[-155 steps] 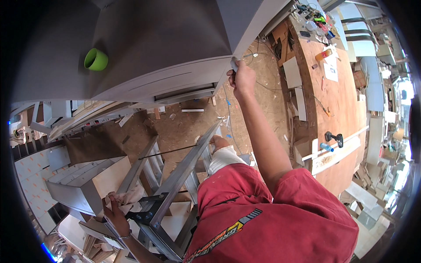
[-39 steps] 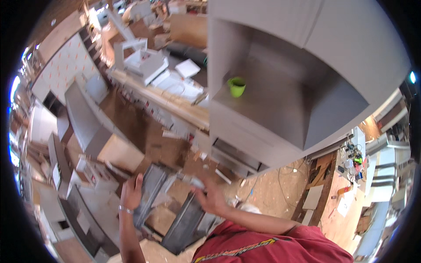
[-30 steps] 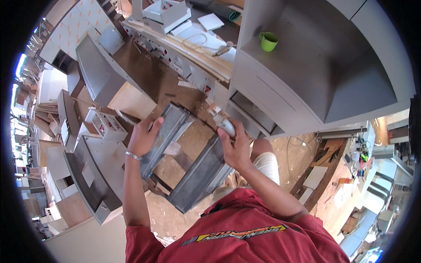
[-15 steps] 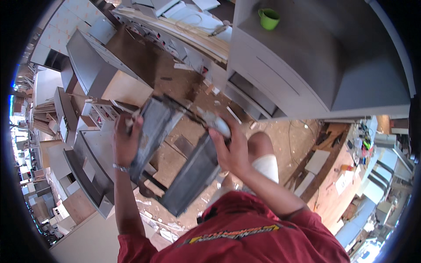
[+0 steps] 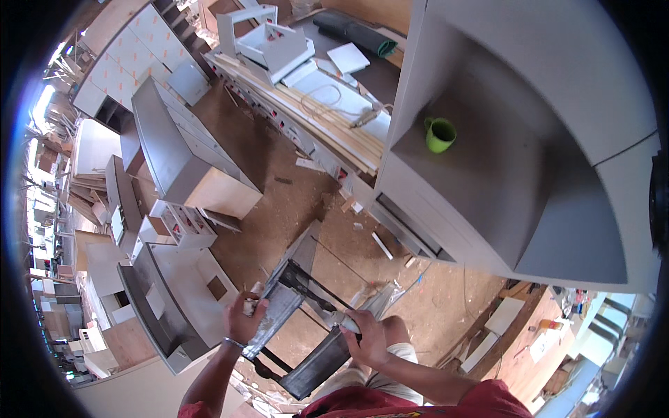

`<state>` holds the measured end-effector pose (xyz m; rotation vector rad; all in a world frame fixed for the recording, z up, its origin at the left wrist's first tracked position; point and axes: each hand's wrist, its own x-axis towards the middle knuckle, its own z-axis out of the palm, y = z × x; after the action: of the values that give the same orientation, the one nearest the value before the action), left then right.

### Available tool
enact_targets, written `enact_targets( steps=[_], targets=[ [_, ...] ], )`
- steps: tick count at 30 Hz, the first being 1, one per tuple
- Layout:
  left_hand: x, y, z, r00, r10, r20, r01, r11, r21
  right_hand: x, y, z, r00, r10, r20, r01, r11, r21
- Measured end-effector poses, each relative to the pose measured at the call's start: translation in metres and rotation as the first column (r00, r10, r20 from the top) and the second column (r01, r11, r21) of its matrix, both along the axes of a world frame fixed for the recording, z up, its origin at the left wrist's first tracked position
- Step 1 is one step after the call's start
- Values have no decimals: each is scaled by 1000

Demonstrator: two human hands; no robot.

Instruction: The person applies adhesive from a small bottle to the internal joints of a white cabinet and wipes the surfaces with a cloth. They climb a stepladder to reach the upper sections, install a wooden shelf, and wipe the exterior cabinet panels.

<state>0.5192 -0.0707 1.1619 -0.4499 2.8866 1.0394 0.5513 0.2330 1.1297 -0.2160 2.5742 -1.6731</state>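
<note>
Low in front of me stands a dark frame with two long, worn grey-black panels (image 5: 317, 366) side by side, joined at their ends by black bars. Its grey legs reach the dirt floor. A whitish knob-like piece beside the left panel is wrapped by the fingers of my left hand (image 5: 242, 322), which wears a metal bracelet. Another pale handle-like piece (image 5: 341, 319), at the frame's right end, sits in my right hand (image 5: 369, 340). I cannot tell the exact kind of either piece. A gap between the panels shows the ground.
A green mug (image 5: 440, 135) stands on a grey cabinet (image 5: 481, 132) at the upper right. Grey cabinets (image 5: 181, 153) line the left. Wood strips and white panels (image 5: 348, 58) lie on a bench behind. Scraps litter the floor (image 5: 313, 191). A wooden bench (image 5: 526, 348) holds small items at right.
The view has tilted upward, so the frame and my hands sit lower in it, as does the mug. Both hands stay at the frame's pale pieces.
</note>
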Motion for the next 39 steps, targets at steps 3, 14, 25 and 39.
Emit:
enact_targets(
  steps=[3, 14, 25, 39],
  targets=[
    [10, -9, 0, 999, 34, 36, -31, 997, -74, 7, -4, 7, 999, 33, -29, -31, 998, 59],
    [11, 10, 28, 978, 118, 172, -79, 973, -217, 0, -7, 49, 993, -88, 80, 87, 996, 13],
    [-49, 30, 68, 958, -10, 286, 101, 947, -306, -9, 17, -16, 938, -208, 279, 239, 968, -81],
    [-136, 375, 636, -101, -636, -765, 766, 441, -468, 197, 287, 110, 194, -887, 420, 917, 12, -399]
  ],
)
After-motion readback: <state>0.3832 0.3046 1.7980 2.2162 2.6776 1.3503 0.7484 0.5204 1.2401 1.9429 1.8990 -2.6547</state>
